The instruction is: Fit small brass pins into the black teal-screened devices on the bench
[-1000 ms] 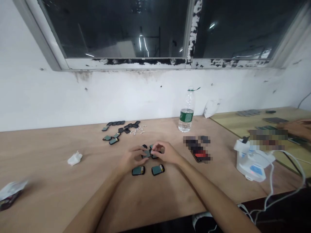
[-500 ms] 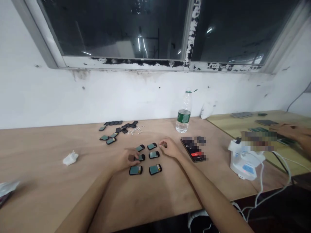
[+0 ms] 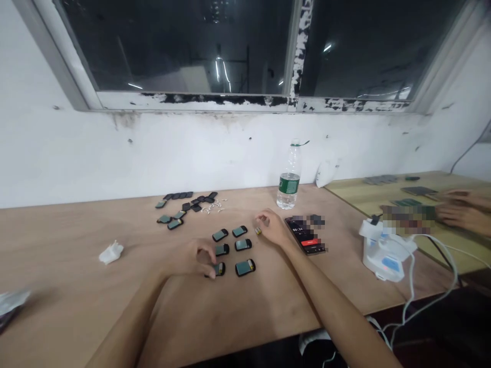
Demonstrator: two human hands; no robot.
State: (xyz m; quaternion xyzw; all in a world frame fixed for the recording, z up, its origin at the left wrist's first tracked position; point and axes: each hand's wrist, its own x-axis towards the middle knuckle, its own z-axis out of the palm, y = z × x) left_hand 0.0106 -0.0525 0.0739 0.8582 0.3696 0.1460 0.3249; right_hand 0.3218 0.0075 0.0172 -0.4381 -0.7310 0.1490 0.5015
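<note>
My left hand (image 3: 195, 259) is over the front-left small black-framed device (image 3: 220, 268), thumb and forefinger apart around its left part. That device has a greenish face and a yellow patch, and is partly hidden. My right hand (image 3: 271, 227) is curled beside the back-right device (image 3: 240, 231), fingertips close together; what they hold, if anything, I cannot make out. A small yellow-and-silver piece (image 3: 258, 231) shows just under those fingers. Several such devices lie in two columns between my hands, among them a middle-right one (image 3: 243, 245) and a front-right one (image 3: 245, 267).
Black pieces (image 3: 199, 200) and small white bits (image 3: 213, 206) lie near the wall, left of a water bottle (image 3: 288, 189). A phone (image 3: 305, 236) rests right of my right hand. Farther right are a white corded device (image 3: 385, 255) and another person's hands (image 3: 458, 212). Crumpled white tissue (image 3: 111, 252) lies left.
My left hand has shifted from the middle-left device towards me, to the front-left one. My right hand has moved slightly back and right, and the yellow-and-silver piece has come into view.
</note>
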